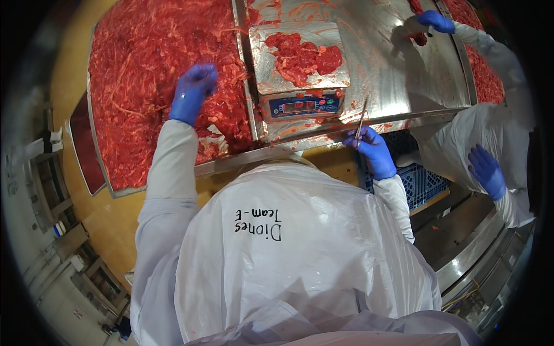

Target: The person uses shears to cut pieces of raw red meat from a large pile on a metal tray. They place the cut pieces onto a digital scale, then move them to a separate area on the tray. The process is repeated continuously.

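Observation:
My left hand, in a blue glove, is over a large metal bin heaped with red raw meat trimmings. Its fingers are curled together; what they hold, if anything, is hidden. At the steel table's front edge, my right hand, also gloved in blue, grips slim metal scissors with the tip pointing up and away from me. Between and beyond my hands stands a scale with a steel platform and a lit red display. Several pieces of red meat lie on that platform.
The steel table is smeared with meat residue. On the right a co-worker's gloved hand is above it, near a dark piece of meat; the other hangs by their apron. A blue plastic crate sits below. More meat fills a far-right bin.

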